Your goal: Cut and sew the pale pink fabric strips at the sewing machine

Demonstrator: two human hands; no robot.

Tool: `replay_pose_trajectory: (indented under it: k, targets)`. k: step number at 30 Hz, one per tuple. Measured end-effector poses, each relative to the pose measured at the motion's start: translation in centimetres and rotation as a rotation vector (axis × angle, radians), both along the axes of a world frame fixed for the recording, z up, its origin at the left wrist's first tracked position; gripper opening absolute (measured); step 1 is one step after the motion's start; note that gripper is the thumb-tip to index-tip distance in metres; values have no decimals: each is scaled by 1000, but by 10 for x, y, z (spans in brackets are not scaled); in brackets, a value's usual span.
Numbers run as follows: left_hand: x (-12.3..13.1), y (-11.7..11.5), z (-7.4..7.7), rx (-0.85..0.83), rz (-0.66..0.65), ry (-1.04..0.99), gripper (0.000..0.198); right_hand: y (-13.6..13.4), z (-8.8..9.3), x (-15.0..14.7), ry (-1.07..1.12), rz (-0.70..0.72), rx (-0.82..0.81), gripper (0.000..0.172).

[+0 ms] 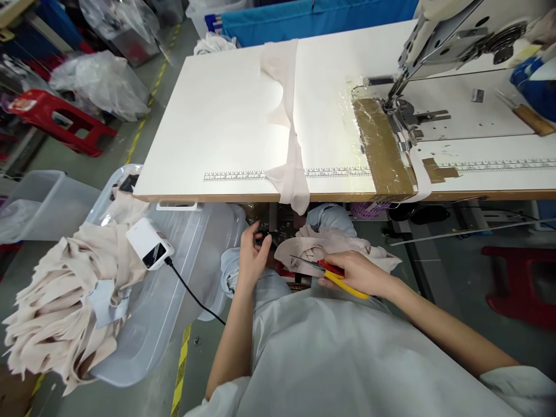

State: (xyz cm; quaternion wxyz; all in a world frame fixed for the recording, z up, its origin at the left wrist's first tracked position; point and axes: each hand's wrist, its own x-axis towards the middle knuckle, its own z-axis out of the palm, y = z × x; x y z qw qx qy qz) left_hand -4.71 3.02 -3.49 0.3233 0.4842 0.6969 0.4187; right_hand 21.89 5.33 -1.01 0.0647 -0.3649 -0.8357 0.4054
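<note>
Nearest, in the lap below the tabletop edge, the right hand [356, 273] grips a pair of small thread snips with a yellow and red handle [336, 277], its fingers closed round the handle and the bare steel blades pointing left. The tips lie over a crumpled piece of pale beige fabric [330, 246] resting on the knees. Just to the left, the left hand [252, 255] has its fingers curled around something small and dark; what it is cannot be told.

The open blades point toward the left hand, which sits near them, so a careless snip or a slip could nick a finger, or cut the cloth rather than a thread.

Left of the knees, a clear plastic bin [204, 249] holds a heap of beige cut pieces [56, 313], and a small white device on a black cable [150, 246] perches on its rim; a tug on the cable could drop it.

Farther off, a strip of beige fabric [289, 145] hangs over the white tabletop [217, 116] and could slide off. At far right stands the white industrial sewing machine [456, 35].
</note>
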Motion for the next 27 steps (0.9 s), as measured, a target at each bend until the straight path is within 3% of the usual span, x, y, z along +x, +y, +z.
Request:
replay_pose_trajectory:
  k: [4,7,9,12,15,18,23,27]
  targets:
    - [15,39,-2,202,-98,46,46,-11,1,9,82,-94,-70,55]
    - [20,41,-12,39,-51,-148,41,-12,5,17,88,-159,-84,59]
    - [10,26,-25,-113,71,-244,43,-11,6,26,78,-202,-84,59]
    - [-23,-10,-48,-238,228,-221,37,-7,0,42,65,-251,-91,60]
    - [-48,-47,-55,-296,336,-151,25,-2,-10,52,65,-287,-111,60]
    - [-40,-68,-36,-306,317,-154,30,1,-13,49,65,-297,-142,60]
    - [14,-60,26,-251,-135,-394,44,2,0,26,78,-179,-199,62]
    - [36,-45,55,-99,-206,-30,26,5,10,16,31,-54,-197,63]
